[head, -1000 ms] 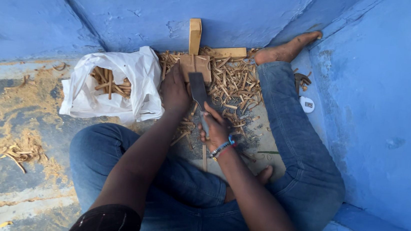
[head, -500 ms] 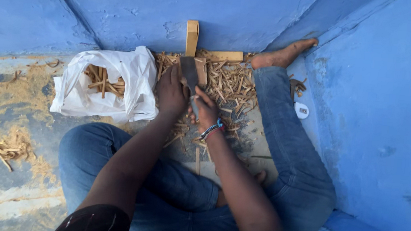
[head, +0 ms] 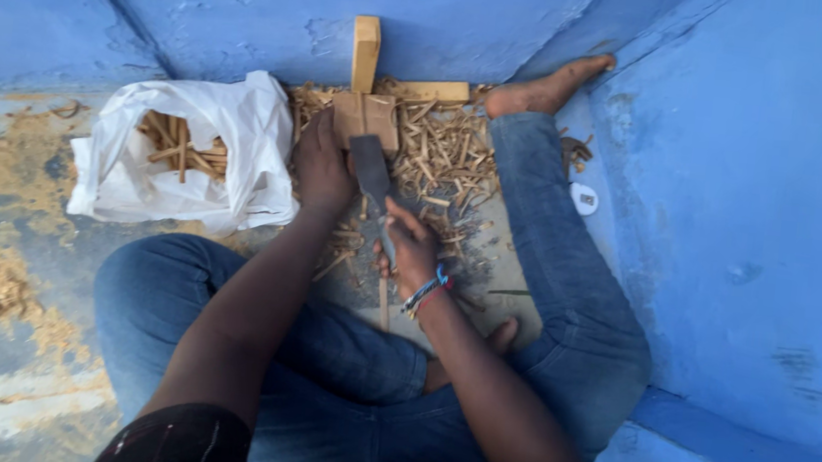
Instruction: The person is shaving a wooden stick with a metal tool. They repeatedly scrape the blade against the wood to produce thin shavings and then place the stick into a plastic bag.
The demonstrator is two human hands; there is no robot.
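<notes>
The right hand (head: 409, 251) is closed tight around the handle of a big flat knife (head: 373, 172), and the blade points up at a small wood block (head: 367, 116) by the blue wall. The left hand (head: 322, 167) lies flat just beside the block, fingers closed on nothing I can see. A white bag (head: 187, 154) of wood sticks sits to the left, and wood chips (head: 444, 154) lie all around the block.

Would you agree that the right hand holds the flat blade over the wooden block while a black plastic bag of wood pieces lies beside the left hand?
Not quite: in the head view the plastic bag is white, not black. The rest stands: the right hand holds the flat blade over the wooden block, and the bag of wood pieces lies beside the left hand.
</notes>
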